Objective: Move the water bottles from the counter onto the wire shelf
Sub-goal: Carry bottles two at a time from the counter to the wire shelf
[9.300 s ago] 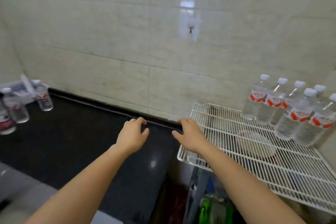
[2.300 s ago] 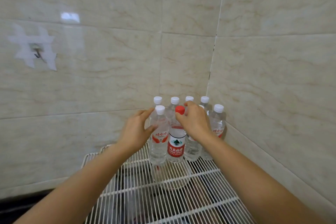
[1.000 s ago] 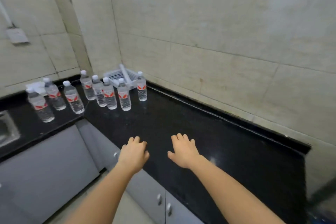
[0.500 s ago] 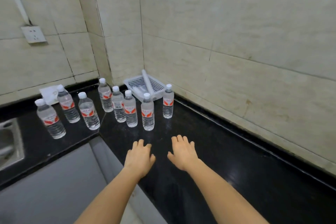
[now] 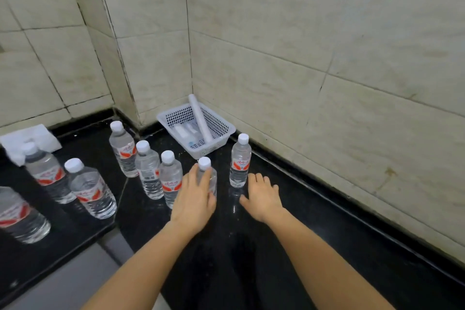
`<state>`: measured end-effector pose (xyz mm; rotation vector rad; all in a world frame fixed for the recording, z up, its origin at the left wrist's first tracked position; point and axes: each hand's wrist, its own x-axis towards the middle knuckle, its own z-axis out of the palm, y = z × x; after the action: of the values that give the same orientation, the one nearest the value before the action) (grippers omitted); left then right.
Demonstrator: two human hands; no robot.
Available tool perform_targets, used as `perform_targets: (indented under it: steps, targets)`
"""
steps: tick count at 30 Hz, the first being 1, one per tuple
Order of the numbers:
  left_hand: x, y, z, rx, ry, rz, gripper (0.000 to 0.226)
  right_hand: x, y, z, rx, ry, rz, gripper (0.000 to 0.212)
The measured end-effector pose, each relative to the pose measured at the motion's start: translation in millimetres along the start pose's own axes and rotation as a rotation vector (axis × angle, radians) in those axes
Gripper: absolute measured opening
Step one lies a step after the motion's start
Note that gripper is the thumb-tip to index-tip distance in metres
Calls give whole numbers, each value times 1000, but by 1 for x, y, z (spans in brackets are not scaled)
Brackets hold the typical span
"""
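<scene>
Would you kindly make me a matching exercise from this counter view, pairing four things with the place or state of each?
Things:
1. white basket
2. white tube
3. left hand
4. right hand

Places or states:
A. open, fingers at the neck of the end bottle of the row
B. in the corner of the counter, by the tiled walls
C. open, just right of the lone bottle
D. leaning in the basket, top end above the rim

Pairs: 1-B; 2-D; 3-A; 4-C.
</scene>
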<state>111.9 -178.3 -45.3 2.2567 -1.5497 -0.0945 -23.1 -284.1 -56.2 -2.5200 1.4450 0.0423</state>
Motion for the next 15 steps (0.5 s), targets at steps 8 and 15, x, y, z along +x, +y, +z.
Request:
perform_targets:
  steps: [8, 15]
  targets:
    - [60, -28, 12, 60, 7, 184, 52, 82, -10, -26, -66, 167, 47, 78]
    - [70, -38, 15, -5, -23, 179, 57, 119, -23, -32, -103, 186, 63, 55]
